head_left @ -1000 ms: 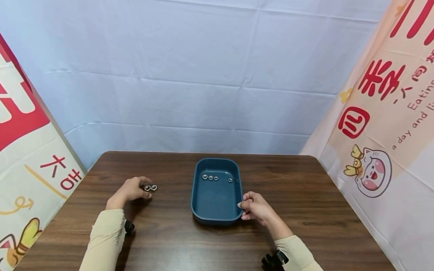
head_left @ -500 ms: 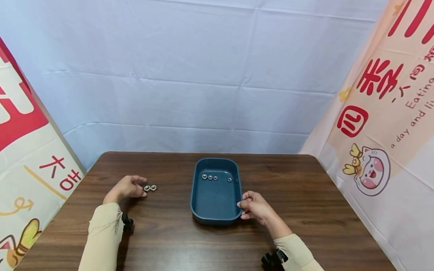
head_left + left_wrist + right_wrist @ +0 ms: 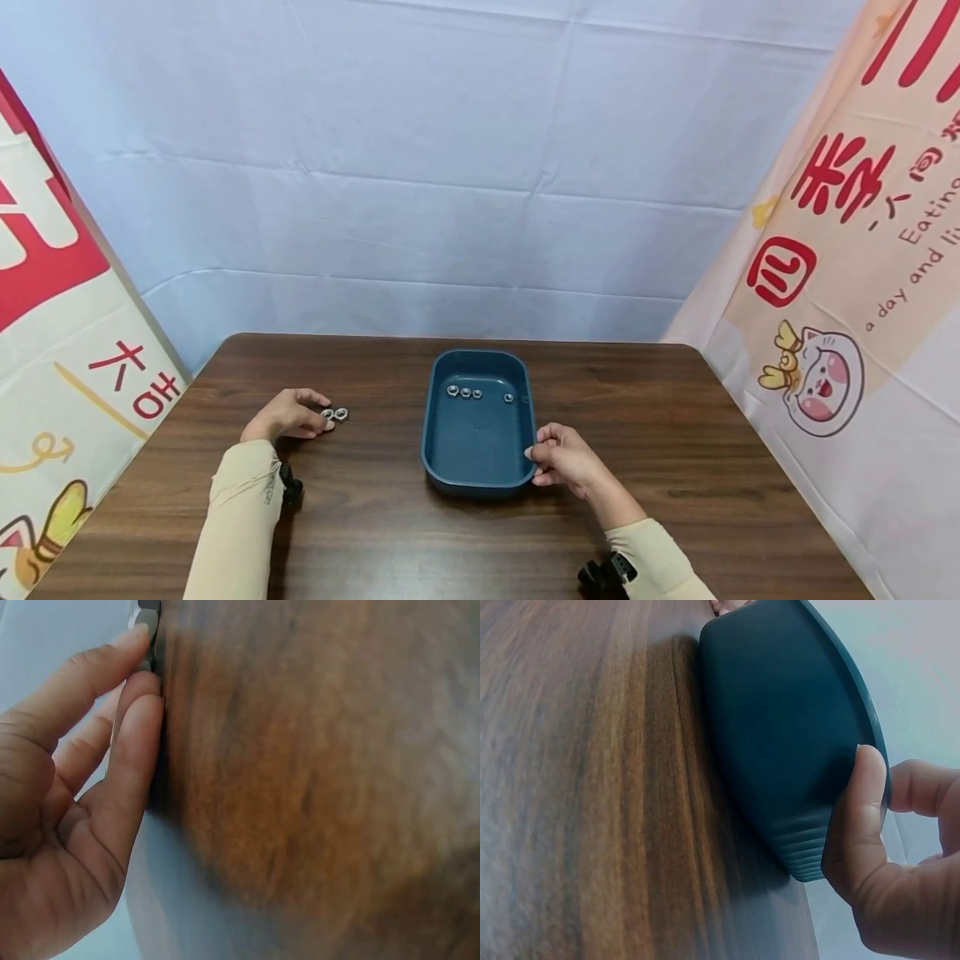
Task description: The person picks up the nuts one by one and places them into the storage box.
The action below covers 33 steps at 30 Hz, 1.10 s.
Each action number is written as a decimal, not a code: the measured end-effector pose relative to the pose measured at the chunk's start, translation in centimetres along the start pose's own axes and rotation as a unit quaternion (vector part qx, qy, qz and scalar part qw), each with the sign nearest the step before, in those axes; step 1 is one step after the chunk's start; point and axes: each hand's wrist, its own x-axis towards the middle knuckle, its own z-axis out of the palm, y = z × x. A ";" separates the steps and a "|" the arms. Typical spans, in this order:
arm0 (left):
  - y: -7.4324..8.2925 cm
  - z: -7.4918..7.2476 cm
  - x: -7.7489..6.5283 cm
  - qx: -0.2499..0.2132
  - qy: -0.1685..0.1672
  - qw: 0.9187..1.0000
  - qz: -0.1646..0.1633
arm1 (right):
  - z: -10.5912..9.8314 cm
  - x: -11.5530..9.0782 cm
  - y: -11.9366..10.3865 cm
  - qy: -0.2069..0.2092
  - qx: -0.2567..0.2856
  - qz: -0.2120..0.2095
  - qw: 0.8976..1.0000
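Two metal hex nuts lie side by side on the table's left: a near nut (image 3: pixel 327 413) and an outer nut (image 3: pixel 342 414). My left hand (image 3: pixel 291 414) pinches the near one, thumb and index fingertip at its sides. In the left wrist view the thumb tip overlaps a nut (image 3: pixel 148 626), and the other fingers (image 3: pixel 135 750) curl low by the tabletop. A dark blue plastic tray (image 3: pixel 480 467) stands mid-table. My right hand (image 3: pixel 567 460) grips its right rim near the front corner; in the right wrist view the thumb (image 3: pixel 862 810) presses the outer wall.
Inside the tray, toward its far end, three nuts (image 3: pixel 466 392) sit in a row and one more nut (image 3: pixel 508 398) lies apart on the right. The brown wooden table (image 3: pixel 637 400) ends at a pale hanging cloth (image 3: pixel 420 208), with printed cloths at both sides.
The left hand first draws back slightly left from the two nuts, then returns right and closes its fingertips at the near one. The right hand and tray stay in place.
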 end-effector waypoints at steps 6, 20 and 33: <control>0.1 0.1 0.2 0.001 0.001 1.000 0.000 | 0.0 0.1 0.0 0.001 0.002 -0.001 1.000; 1.0 0.0 -0.9 0.048 -0.015 0.999 0.011 | 0.1 0.1 0.2 0.003 0.004 -0.004 1.000; 0.3 -0.7 -1.0 -0.022 -0.089 0.992 0.083 | 0.0 0.1 0.1 -0.001 0.005 0.002 1.000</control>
